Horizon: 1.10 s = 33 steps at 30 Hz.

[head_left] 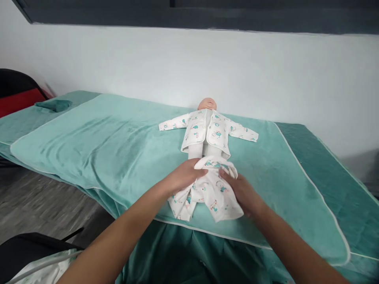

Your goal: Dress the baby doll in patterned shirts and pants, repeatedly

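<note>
A baby doll (207, 103) lies on its back, its head toward the wall. It wears a white printed jacket (194, 126) with both sleeves spread wide. Below the jacket hem, its white-covered legs (195, 151) show, and their lower ends are hidden behind white printed baby pants (217, 189). My left hand (185, 175) grips the waistband on the left side, thumb on top. On the right side of the waistband, my right hand (237, 187) pinches the cloth with its thumb over the front. The pant legs hang toward me over the mat.
A light green mat (133, 138) with a pale edge covers most of the darker green bed (322, 173). A folded dark green cloth (55, 104) lies at the far left. Black and red chairs (20, 100) stand beyond it, and white printed cloth (44, 268) is at lower left.
</note>
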### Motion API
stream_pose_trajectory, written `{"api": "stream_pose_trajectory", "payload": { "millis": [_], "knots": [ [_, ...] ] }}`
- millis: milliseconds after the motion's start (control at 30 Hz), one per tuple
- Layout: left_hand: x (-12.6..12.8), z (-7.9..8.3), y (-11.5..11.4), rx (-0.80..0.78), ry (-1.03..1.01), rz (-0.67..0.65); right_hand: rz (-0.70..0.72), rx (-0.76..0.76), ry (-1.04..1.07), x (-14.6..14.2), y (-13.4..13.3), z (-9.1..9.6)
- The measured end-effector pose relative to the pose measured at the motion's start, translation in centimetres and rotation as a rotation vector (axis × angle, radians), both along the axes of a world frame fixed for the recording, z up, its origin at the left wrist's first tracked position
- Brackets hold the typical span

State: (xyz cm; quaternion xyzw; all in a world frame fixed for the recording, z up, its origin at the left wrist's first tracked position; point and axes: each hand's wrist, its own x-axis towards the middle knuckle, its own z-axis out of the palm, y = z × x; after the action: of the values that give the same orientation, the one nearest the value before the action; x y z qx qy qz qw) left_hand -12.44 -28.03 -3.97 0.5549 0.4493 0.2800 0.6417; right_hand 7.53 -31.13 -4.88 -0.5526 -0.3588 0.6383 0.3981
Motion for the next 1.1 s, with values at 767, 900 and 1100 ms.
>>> {"api": "stream_pose_trajectory", "payload": {
  "millis": [767,900,1100],
  "knots": [
    [0.6,2.2,-1.8,0.131,0.19,-0.162,-0.166,0.27,-0.177,0.1,-2.6,-4.7],
    [0.2,3.1,-0.5,-0.015,-0.016,-0.207,-0.275,0.506,-0.266,0.8,-0.4,-4.6],
    [0.7,2.4,3.4,0.026,-0.059,-0.163,-0.313,0.663,-0.391,0.9,3.3,-4.7]
  ]
}}
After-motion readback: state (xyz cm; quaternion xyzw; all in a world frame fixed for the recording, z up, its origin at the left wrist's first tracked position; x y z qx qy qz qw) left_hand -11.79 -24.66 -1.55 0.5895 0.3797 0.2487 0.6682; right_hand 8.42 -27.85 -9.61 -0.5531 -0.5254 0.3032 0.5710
